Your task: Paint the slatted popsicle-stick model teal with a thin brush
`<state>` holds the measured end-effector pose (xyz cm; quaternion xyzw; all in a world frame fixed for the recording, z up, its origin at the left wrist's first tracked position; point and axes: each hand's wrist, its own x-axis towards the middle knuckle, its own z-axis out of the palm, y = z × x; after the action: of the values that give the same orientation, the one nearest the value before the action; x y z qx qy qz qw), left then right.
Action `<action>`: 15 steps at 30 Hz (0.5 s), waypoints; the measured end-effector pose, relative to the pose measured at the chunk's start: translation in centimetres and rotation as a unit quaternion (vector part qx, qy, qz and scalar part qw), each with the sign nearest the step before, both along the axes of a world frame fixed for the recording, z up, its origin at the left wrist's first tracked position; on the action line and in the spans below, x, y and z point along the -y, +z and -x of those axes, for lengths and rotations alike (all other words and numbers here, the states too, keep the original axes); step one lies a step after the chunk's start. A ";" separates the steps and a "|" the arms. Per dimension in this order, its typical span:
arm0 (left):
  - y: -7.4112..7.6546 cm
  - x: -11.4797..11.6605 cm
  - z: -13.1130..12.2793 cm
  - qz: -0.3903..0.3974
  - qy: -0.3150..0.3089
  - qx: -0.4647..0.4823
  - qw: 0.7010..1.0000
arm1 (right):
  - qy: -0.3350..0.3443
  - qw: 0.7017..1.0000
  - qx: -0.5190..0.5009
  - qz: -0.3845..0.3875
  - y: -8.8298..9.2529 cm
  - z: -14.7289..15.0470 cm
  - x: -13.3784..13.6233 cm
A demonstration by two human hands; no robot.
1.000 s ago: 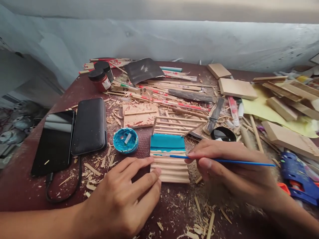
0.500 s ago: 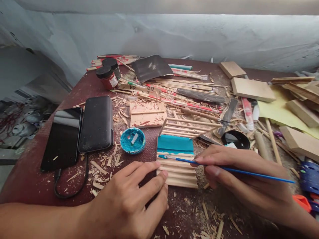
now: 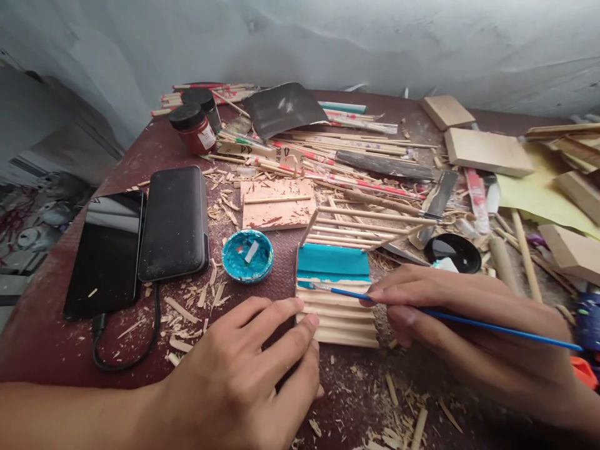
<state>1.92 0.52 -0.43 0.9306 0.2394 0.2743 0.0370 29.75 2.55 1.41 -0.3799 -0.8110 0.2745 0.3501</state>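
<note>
My left hand [image 3: 244, 381] lies palm down on the worktop [image 3: 56, 350], forearm coming in from the lower left, fingers [image 3: 285, 334] slightly spread and stretched toward the ribbed wooden panel [image 3: 337, 315]; the tips of two of them press against its left edge, closed on nothing. My right hand [image 3: 469, 331] comes in from the lower right, its heel low over the shavings, thumb and first fingers pinched together on the blue paintbrush [image 3: 450, 317]. The brush lies nearly level, its handle running out to the right past my wrist, its bristle tip touching the panel just below the teal-painted strip [image 3: 334, 261] that covers the panel's far end. The near part of the panel is bare wood. The panel sits flat in the middle of the worktop, just right of the small teal paint dish [image 3: 247, 256], with a rack of thin sticks [image 3: 360, 228] touching its far edge. My right palm hides how the lower fingers curl, and my right forearm is cut off at the frame's corner. Something blue and orange at the far right edge is mostly out of frame and I cannot tell what it is. The phone [image 3: 107, 253] and black case [image 3: 174, 223] lie side by side to the left.
</note>
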 end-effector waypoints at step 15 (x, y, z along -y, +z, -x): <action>0.1 0.1 0.2 0.014 0.003 -0.018 1.000 | -0.057 0.996 0.055 -0.031 1.0 -0.3 0.4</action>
<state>1.68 0.41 -0.32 0.9341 0.2461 0.2546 0.0447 30.04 2.18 2.42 -0.4288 -0.8145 0.2077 0.3311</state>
